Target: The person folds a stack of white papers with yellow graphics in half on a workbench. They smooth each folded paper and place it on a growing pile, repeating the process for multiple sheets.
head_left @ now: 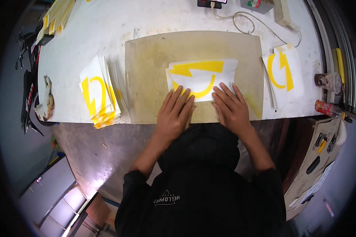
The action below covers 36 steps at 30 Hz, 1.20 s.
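Observation:
A white sheet printed with yellow shapes lies on a translucent yellowish mat in front of me. More white layers peek out along its left edge, so it may be a small stack. My left hand rests its outstretched fingers on the sheet's near left corner. On the near right corner lie the fingers of my right hand, slightly spread. Neither hand grips anything. Left of the mat is a thick, fanned stack of similar sheets, and to the right a smaller stack.
More yellow-printed sheets sit at the far left. A phone-like device with a cable is at the back. Along the right edge are a cup and a red bottle. A cat lies at the table's left edge.

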Motion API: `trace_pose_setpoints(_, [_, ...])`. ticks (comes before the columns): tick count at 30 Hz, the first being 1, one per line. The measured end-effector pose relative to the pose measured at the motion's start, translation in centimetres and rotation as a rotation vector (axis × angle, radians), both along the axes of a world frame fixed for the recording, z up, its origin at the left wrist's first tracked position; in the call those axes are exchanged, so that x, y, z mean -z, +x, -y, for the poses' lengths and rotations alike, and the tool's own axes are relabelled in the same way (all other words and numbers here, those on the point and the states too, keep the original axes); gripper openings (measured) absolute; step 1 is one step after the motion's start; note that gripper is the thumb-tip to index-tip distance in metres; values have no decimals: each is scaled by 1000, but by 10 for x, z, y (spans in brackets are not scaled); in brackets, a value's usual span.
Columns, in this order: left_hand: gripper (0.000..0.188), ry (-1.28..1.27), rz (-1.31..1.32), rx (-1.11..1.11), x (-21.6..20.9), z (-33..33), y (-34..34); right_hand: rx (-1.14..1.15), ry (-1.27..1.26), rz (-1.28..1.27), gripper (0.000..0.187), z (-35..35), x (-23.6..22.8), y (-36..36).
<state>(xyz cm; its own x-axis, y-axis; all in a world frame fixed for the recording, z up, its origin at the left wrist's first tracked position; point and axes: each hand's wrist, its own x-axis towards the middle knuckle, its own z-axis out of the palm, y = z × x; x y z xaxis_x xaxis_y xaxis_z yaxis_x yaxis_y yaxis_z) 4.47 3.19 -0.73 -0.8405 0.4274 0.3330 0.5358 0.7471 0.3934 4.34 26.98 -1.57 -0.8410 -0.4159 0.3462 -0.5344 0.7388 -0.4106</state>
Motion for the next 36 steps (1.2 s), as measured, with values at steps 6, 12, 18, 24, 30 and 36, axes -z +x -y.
trace_pose_setpoints(6, [40,5,62,-7,18,1,8,11,26,-18,32,-2,6,3])
trace_pose_setpoints(12, [37,27,59,-7,17,1,8,31,28,-46,29,-2,7,5])
trace_pose_setpoints(18, [35,29,47,0,18,2,8,37,42,-46,27,-2,5,6])
trace_pose_setpoints(24, [35,38,56,-2,19,2,8,37,42,-40,27,-3,6,6])
trace_pose_setpoints(30, [34,48,58,-8,17,1,7,52,37,-40,26,-2,8,7])
trace_pose_setpoints(36, [33,49,54,-12,17,2,7,55,39,-38,26,-2,8,6])
